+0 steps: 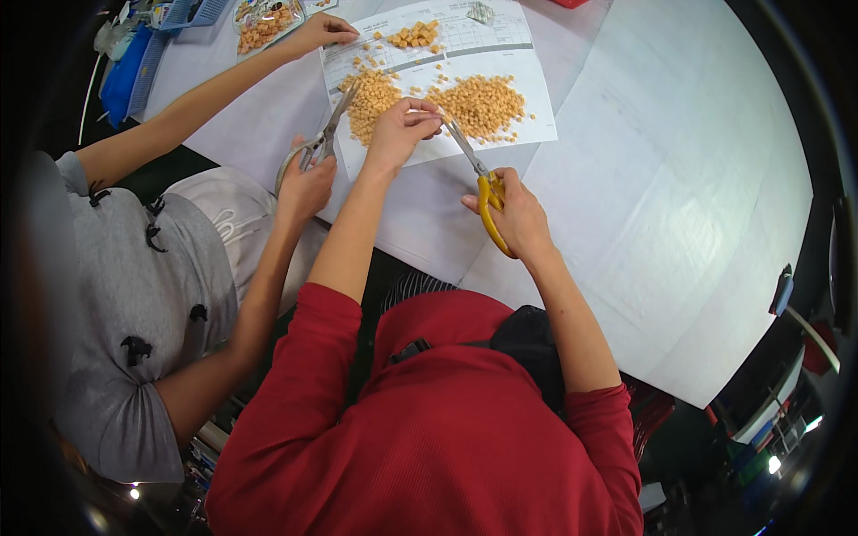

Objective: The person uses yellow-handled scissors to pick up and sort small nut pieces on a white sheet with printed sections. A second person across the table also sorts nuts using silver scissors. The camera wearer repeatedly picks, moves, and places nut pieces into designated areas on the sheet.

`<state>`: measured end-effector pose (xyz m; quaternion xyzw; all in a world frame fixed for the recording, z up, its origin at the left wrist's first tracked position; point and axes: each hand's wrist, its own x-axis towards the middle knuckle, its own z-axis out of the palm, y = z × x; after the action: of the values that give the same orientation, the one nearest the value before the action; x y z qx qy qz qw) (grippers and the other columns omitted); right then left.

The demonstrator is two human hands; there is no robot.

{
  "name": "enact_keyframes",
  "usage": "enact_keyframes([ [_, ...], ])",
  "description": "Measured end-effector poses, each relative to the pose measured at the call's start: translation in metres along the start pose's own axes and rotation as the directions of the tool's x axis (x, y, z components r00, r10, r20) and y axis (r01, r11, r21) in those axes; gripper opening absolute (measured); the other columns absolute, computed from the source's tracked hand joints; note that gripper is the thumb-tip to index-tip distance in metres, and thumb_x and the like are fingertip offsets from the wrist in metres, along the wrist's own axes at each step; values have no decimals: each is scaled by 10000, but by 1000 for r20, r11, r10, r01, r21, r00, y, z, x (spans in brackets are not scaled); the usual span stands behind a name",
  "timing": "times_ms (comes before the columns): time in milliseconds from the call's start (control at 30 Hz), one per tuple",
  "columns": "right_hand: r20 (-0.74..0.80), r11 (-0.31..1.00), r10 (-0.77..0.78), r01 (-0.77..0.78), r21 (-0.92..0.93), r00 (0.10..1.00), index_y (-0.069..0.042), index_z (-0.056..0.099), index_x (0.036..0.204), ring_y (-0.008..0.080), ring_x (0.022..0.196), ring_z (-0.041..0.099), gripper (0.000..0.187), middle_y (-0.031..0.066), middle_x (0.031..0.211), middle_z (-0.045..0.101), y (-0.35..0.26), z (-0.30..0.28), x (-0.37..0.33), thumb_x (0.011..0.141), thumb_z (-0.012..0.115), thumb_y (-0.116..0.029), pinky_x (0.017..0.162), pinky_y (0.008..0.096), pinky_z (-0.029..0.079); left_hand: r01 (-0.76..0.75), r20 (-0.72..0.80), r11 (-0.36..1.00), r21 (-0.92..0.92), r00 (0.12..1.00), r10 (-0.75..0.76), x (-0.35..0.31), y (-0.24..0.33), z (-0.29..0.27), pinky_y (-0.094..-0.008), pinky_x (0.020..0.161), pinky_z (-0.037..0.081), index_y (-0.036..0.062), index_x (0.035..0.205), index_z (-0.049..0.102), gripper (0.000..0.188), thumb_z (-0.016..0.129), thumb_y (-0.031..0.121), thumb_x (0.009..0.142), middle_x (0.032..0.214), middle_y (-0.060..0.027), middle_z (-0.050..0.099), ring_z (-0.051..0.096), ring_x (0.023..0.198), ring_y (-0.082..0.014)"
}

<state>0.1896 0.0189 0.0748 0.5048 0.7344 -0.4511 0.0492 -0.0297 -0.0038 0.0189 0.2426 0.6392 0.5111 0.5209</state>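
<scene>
My right hand (517, 213) is closed around the yellow handles of a pair of scissors (488, 195). Their blades point up and left, with the tips at the fingertips of my left hand (404, 132). Those left fingers are pinched together; whatever sits between them is too small to make out. Just beyond my hands, a pile of small orange-yellow pieces (483, 105) lies on a printed white sheet (514, 62). A second pile (368, 100) is left of it, partly behind my left hand. Larger orange chunks (416, 36) form a smaller heap farther up the sheet.
On my left sits a co-worker in grey, whose hand (306, 186) holds other scissors (323, 143); their other hand (323, 34) reaches over the sheet's corner. A clear bag of orange pieces (261, 25) and blue baskets (192, 12) stand far left on the white table (679, 179).
</scene>
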Motion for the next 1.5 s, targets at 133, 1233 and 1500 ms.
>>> enact_keyframes([
  [133,8,1000,7,-7,26,1000,-14,474,1153,366,909,628,658,212,982,634,1,1,0,782,678,-518,756,434,492,40,-2,999,-21,999,-40,1,3,1,-236,751,525,-20,1067,565,263,665,45,833,945,-120,667,649,835,-148],
  [1233,-3,997,37,-37,-61,999,-6,493,1048,409,768,642,657,231,810,652,9,12,11,767,655,-578,659,472,503,236,-124,960,-148,959,-255,4,-20,20,-267,722,539,-3,1008,640,195,674,94,842,886,-84,674,641,765,-135],
  [1500,15,995,64,-63,-72,998,-15,492,1073,387,806,647,666,217,864,657,11,11,12,768,649,-586,681,460,506,286,-145,936,-207,937,-319,3,-23,24,-272,745,539,1,1022,640,206,666,120,856,914,-84,671,636,791,-139],
])
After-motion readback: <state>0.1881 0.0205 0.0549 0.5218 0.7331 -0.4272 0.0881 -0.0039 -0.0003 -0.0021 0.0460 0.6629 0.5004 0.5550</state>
